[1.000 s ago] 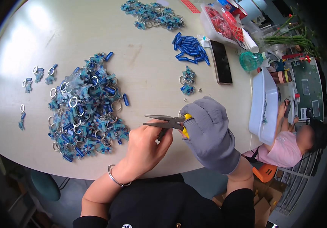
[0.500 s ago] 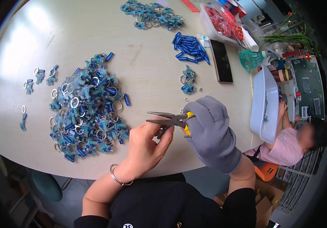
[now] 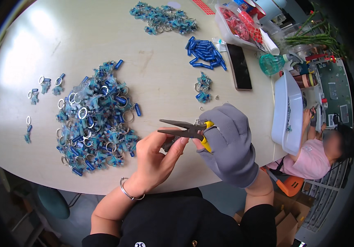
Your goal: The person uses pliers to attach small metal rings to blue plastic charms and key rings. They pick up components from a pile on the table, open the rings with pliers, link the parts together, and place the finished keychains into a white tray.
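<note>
My gloved right hand (image 3: 228, 142) grips needle-nose pliers (image 3: 187, 129) with yellow handles, and their dark jaws stand apart, pointing left. Just left of them, my bare left hand (image 3: 156, 154) is closed, thumb and fingers pinched around a dark object (image 3: 169, 144) mostly hidden by the fingers and the pliers. A small silvery metal bit (image 3: 197, 122) shows by the pliers' pivot; its kind is unclear. Left of my hands lies a big heap of keychains (image 3: 99, 119) with metal rings, blue tags and teal charms. Beyond the pliers rests a small keychain cluster (image 3: 203, 87) beside tiny metal rings (image 3: 201, 108).
Blue tags (image 3: 205, 53) lie in a pile next to a phone (image 3: 238, 66). More keychains (image 3: 162, 18) sit at the far edge, a few singles (image 3: 29, 128) at far left. A white tub (image 3: 288, 113) stands at right, near a seated person (image 3: 308, 158) in pink.
The pliers' jaws have spread wider apart. My left hand has shifted slightly left and down. The view has moved a little.
</note>
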Tool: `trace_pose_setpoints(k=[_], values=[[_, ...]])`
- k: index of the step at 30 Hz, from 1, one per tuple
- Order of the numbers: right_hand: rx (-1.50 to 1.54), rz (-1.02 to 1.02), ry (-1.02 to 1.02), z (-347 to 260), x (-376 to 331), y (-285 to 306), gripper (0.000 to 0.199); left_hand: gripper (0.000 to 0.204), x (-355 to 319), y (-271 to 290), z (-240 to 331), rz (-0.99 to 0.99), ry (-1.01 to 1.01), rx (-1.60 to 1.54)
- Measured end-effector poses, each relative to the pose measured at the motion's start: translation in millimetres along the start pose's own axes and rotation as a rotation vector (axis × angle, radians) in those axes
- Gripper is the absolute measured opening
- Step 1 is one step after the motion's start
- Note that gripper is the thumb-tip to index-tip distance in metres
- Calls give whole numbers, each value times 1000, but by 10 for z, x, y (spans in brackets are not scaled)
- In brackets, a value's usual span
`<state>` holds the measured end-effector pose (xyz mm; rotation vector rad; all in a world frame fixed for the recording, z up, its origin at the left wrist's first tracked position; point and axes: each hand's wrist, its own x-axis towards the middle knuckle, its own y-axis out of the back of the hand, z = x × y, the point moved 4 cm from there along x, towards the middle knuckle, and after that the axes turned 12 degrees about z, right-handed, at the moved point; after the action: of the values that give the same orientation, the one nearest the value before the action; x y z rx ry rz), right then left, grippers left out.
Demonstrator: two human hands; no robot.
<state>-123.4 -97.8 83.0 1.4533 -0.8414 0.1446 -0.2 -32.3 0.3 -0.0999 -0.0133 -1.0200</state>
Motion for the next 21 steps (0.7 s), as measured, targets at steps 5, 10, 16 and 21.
trace_pose_setpoints(k=[5,10,16,21], values=[[474,-53,-348,129,-2,19,22,9,10,28,101,-22,-139,-33],[680,-127,-603,167,-71,-49,13,8,3,6,55,-44,-72,-178],[535,-3,-426,100,-15,-28,15,12,36,-29,-18,-127,240,-462],[478,21,-397,60,-21,-52,14,13,53,-57,-116,-247,580,-701]])
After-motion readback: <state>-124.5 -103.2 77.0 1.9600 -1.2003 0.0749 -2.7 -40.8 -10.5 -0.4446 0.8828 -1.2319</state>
